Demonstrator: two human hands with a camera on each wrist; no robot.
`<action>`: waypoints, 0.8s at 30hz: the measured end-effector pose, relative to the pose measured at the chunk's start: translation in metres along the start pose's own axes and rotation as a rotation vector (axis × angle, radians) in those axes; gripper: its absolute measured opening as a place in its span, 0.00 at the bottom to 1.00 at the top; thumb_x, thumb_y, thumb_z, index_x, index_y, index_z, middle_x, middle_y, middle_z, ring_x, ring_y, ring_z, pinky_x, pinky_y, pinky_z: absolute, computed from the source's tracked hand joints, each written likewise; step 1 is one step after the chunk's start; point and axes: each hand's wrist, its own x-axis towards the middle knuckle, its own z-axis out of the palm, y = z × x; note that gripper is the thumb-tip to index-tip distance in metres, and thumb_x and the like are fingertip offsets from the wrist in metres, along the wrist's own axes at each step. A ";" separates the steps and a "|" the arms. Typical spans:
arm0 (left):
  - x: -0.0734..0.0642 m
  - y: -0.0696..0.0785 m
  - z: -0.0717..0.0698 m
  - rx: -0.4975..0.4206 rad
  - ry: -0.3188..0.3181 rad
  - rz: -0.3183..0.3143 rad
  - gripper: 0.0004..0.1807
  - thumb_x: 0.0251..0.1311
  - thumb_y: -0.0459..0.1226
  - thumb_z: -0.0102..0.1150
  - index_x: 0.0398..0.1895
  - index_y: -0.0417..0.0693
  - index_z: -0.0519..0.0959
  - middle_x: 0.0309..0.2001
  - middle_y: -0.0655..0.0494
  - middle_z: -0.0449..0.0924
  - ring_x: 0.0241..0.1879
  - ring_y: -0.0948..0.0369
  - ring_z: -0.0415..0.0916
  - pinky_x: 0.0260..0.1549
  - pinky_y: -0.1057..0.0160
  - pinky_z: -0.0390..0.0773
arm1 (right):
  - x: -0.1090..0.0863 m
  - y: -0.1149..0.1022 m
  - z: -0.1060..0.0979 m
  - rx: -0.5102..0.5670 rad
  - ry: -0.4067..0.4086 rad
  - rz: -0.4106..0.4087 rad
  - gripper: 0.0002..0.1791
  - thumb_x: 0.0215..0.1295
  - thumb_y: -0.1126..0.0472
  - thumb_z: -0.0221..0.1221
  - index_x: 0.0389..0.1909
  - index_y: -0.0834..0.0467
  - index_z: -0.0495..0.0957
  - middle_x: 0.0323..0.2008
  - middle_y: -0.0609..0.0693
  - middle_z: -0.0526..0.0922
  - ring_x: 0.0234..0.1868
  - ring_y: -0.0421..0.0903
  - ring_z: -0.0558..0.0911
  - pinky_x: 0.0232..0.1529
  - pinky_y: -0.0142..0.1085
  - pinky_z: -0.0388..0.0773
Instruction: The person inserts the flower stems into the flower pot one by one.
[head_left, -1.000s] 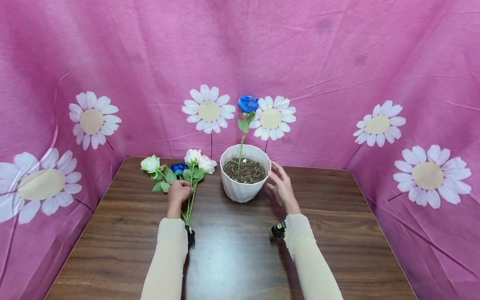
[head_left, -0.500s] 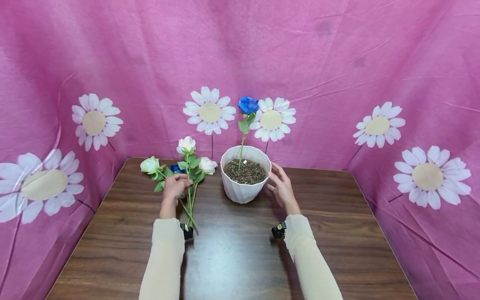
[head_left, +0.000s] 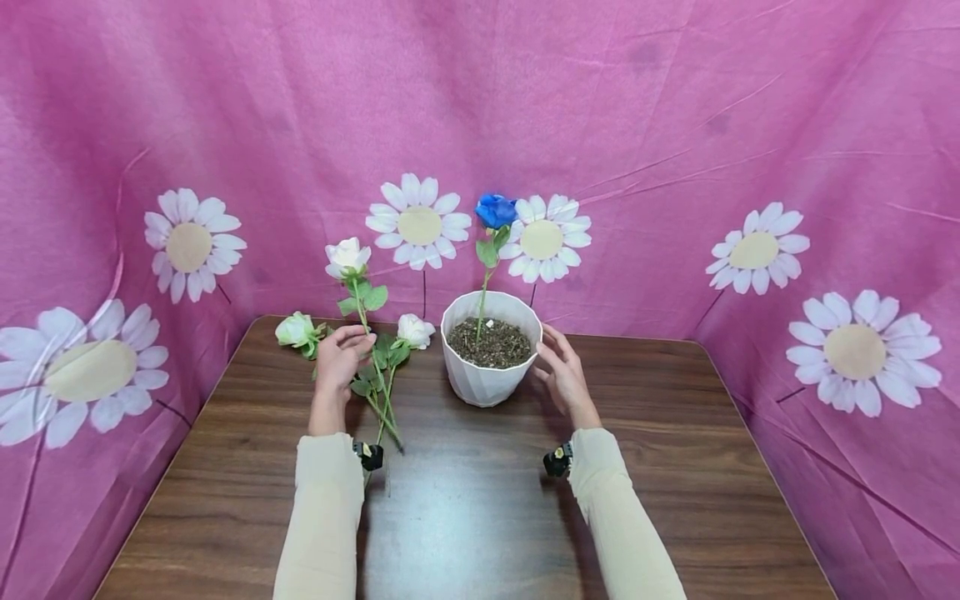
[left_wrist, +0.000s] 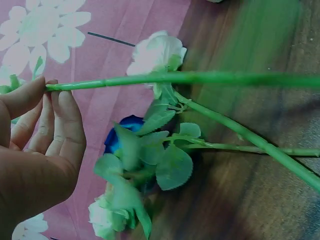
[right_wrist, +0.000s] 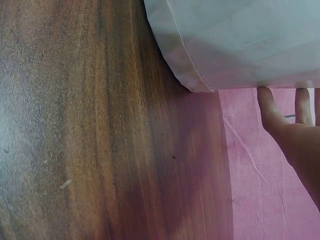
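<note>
My left hand [head_left: 340,364] pinches the green stem of a white rose [head_left: 348,257] between thumb and fingertips, its bloom raised above the table. In the left wrist view that stem [left_wrist: 195,78] crosses over the other roses. On the right, my right hand [head_left: 562,372] rests its fingertips against the side of a white faceted pot [head_left: 480,385], fingers spread and fairly straight. The right wrist view shows fingertips touching the pot wall [right_wrist: 240,55]. A blue rose [head_left: 497,211] stands upright in the pot's dark soil [head_left: 495,343].
Under and beside my left hand lie a white rose [head_left: 414,331], a greenish-white rose [head_left: 297,331] and a blue rose [left_wrist: 117,137], their stems crossing on the wooden table [head_left: 465,500]. A pink curtain [head_left: 637,125] printed with daisies hangs behind and at both sides.
My left hand has lifted one white rose off the pile and moved it up and leftward. The right hand and the pot have stayed in place.
</note>
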 end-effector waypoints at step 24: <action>-0.005 0.006 0.022 -0.399 0.040 0.009 0.10 0.64 0.26 0.64 0.44 0.42 0.75 0.32 0.59 0.79 0.35 0.63 0.78 0.28 0.68 0.86 | 0.002 0.001 -0.001 0.003 0.002 0.000 0.28 0.77 0.68 0.48 0.75 0.65 0.58 0.71 0.64 0.61 0.59 0.53 0.72 0.57 0.47 0.78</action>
